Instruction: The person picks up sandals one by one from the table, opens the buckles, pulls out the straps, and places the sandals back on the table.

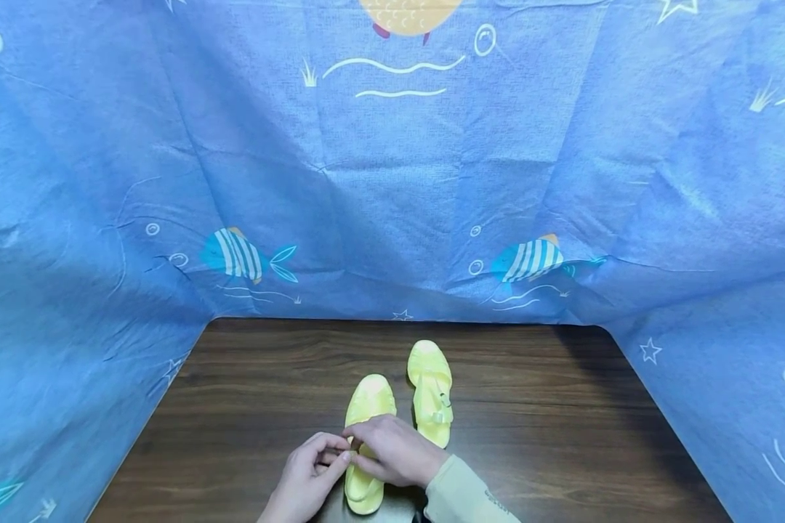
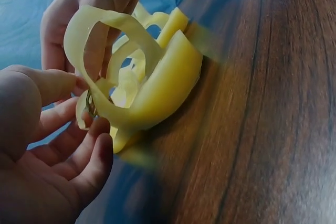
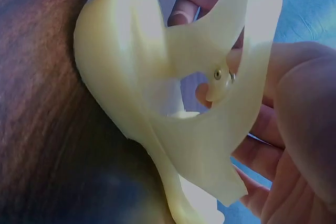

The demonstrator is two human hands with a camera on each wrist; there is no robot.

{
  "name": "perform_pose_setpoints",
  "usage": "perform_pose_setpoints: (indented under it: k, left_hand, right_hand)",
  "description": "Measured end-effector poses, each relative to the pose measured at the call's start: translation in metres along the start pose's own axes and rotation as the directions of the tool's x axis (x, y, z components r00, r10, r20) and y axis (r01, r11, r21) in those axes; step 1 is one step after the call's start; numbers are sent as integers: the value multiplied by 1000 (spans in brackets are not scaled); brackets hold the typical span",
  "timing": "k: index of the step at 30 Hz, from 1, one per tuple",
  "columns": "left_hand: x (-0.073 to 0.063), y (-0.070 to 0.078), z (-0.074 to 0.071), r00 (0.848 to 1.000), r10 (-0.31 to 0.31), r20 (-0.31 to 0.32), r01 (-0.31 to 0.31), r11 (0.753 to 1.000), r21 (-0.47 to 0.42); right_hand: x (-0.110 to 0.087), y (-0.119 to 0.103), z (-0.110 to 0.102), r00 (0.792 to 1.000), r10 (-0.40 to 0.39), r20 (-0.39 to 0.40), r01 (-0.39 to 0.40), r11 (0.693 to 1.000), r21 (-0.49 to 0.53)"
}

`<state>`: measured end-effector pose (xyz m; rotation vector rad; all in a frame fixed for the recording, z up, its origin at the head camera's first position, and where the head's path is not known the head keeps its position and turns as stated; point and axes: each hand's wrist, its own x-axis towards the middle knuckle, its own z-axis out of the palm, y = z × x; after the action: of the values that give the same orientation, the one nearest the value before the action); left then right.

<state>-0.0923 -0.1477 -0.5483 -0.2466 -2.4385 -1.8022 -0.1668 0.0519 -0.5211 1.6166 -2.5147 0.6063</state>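
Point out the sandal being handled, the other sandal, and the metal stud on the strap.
Handled sandal [image 1: 371, 399], head view: point on its toe.
Other sandal [image 1: 429, 393], head view: point on its middle part.
Metal stud [image 3: 218, 74], right wrist view: point on its round face.

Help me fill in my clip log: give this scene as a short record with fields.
Worked on: left yellow shoe, the nearer one
Other: right yellow shoe, farther forward
Left hand: pinches the strap beside its metal fastening
Right hand: at that strap, grip partly hidden
Surface: dark wood-grain table
Backdrop: blue cloth with fish prints
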Motion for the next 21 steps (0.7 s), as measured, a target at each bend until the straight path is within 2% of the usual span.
perform_pose_setpoints:
  k: [7,12,16,21]
  left_hand:
    - [5,6,0,998,-46,35,45,999,8]
    - [7,8,0,999,-14,33,12,999,44]
    - [9,8,0,999,-6,36,3,998,67]
    - [11,9,-2,998,-42,35,40,997,61]
  right_hand:
    - [-1,0,-2,999,17,-31,-17,1000,-4]
    - [-3,-1,-6,995,55,-83,-61,996,-64]
    - [-5,-2,-7,992,110,-67,-114,991,-63]
    - [-6,-2,-7,991,125,-48,-126,992,-14]
